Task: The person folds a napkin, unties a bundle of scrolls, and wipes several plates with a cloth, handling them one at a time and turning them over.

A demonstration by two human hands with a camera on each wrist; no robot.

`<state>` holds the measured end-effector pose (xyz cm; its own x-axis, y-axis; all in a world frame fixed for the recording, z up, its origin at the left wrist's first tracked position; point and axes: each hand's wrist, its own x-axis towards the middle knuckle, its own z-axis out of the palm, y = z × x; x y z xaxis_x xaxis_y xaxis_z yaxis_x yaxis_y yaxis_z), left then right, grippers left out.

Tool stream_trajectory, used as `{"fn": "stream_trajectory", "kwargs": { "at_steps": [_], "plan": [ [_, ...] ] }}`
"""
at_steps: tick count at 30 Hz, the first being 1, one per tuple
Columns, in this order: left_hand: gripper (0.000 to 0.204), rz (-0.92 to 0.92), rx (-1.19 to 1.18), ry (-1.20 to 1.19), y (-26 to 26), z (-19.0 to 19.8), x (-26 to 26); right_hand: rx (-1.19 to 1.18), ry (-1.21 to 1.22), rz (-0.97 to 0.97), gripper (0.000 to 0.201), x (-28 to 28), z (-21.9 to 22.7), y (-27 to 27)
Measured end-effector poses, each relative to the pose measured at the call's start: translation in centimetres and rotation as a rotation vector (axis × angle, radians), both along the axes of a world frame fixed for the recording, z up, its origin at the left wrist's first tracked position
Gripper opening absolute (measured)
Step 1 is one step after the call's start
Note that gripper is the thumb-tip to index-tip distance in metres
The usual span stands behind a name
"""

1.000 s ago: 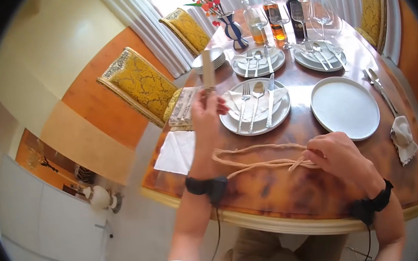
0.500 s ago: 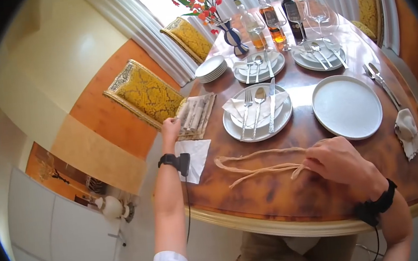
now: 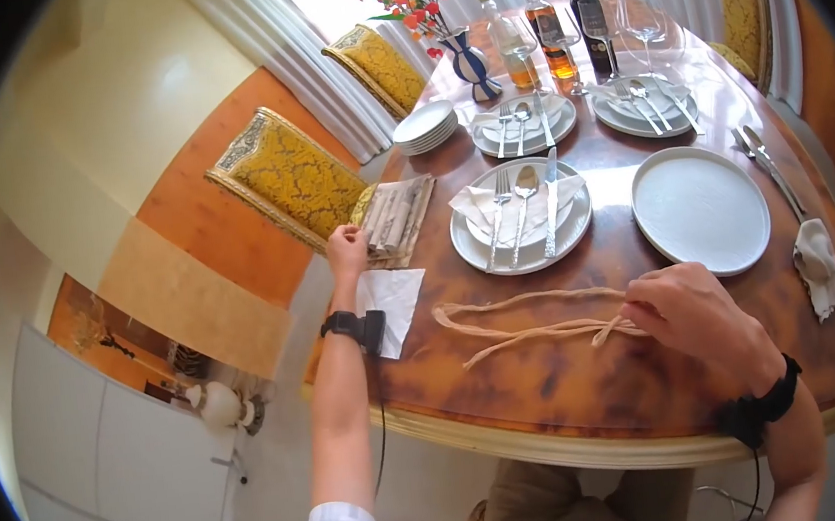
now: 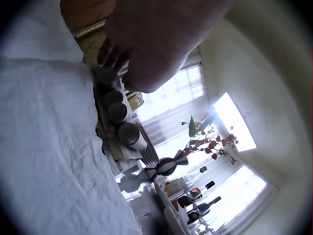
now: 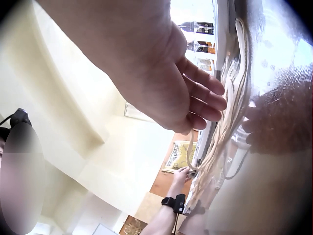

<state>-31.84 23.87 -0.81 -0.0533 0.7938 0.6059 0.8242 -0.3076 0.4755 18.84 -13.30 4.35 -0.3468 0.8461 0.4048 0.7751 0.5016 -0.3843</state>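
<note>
My left hand (image 3: 346,251) is at the far left of the table, beside the rolled cloths (image 3: 395,216). In the left wrist view its bent fingers and thumb close over the outermost rolled cloth (image 4: 106,76), whose round end shows below them. Several rolls lie side by side there. Over the near part of the table, my right hand (image 3: 685,307) pinches the end of a looped bundle of beige cord (image 3: 545,332). From its thumb and forefinger a loop of the cord (image 5: 190,152) hangs in the right wrist view. The bundle stretches leftward across the wood.
A white napkin (image 3: 394,308) lies near my left wrist. Ahead stand a plate setting with cutlery (image 3: 464,246) and a bare plate (image 3: 699,213). A knotted napkin (image 3: 820,267) is at the right. Bottles (image 3: 591,28), wine glasses and a flower vase (image 3: 468,65) stand farther back.
My left hand, which held a beige roll upright over the table a second ago, has moved left and down to the rolled cloths. The right hand stays at the cord.
</note>
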Motion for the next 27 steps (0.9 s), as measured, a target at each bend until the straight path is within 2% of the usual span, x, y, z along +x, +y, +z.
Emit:
{"fn": "stream_trajectory", "kwargs": {
  "at_steps": [2,4,6,8,9,11,12,15,18,19,21,22,25,27],
  "plan": [
    [0.023,-0.074,0.024,0.003,1.1,-0.6,-0.7,0.002,0.001,0.011,0.022,-0.2,0.6,0.0],
    [0.021,-0.209,0.07,-0.028,-2.6,2.2,3.5,-0.022,0.04,0.03,0.022,-0.1,1.0,-0.6],
    [0.018,-0.35,0.026,-0.105,-9.5,5.4,10.1,-0.022,0.119,0.09,0.022,-0.3,1.5,-0.5],
    [0.021,-0.579,-0.177,-0.149,-17.7,8.5,16.8,-0.13,0.322,0.112,0.02,-0.7,2.3,-0.8],
    [0.028,-0.806,-0.274,-0.255,-19.9,8.0,18.8,-0.179,0.427,0.121,0.02,-0.9,2.5,-1.0],
    [0.03,-1.048,-0.505,-0.251,-26.5,8.9,23.4,-0.155,0.577,0.093,0.019,-1.3,2.3,-1.3],
    [0.03,-1.187,-0.629,-0.285,-28.2,8.6,24.9,-0.138,0.648,0.079,0.019,-1.3,2.4,-1.5],
    [0.029,-1.536,-0.729,-0.408,-30.1,5.8,27.7,-0.064,0.684,-0.027,0.023,-0.8,3.1,-1.7],
    [0.017,-1.345,-1.236,-0.373,-28.8,8.4,25.0,-0.046,0.849,-0.1,0.027,0.3,3.4,-1.3],
    [0.012,-1.174,-1.15,-0.435,-29.1,9.4,24.2,-0.047,0.83,-0.127,0.028,0.9,3.5,-1.1],
    [0.014,-1.094,-0.976,-0.483,-26.3,9.6,21.2,-0.032,0.807,-0.163,0.028,1.7,3.3,-0.5],
    [0.014,-1.064,-0.905,-0.39,-25.4,10.3,20.2,-0.026,0.795,-0.18,0.028,1.9,3.2,-0.3],
    [0.015,-0.921,-0.737,-0.036,-23.8,10.7,17.9,-0.104,0.458,-0.224,0.025,2.1,3.3,0.2],
    [0.017,-0.77,-0.665,0.316,-22.5,8.8,17.1,-0.091,0.108,-0.222,0.024,2.1,2.8,0.0]
  ]
}}
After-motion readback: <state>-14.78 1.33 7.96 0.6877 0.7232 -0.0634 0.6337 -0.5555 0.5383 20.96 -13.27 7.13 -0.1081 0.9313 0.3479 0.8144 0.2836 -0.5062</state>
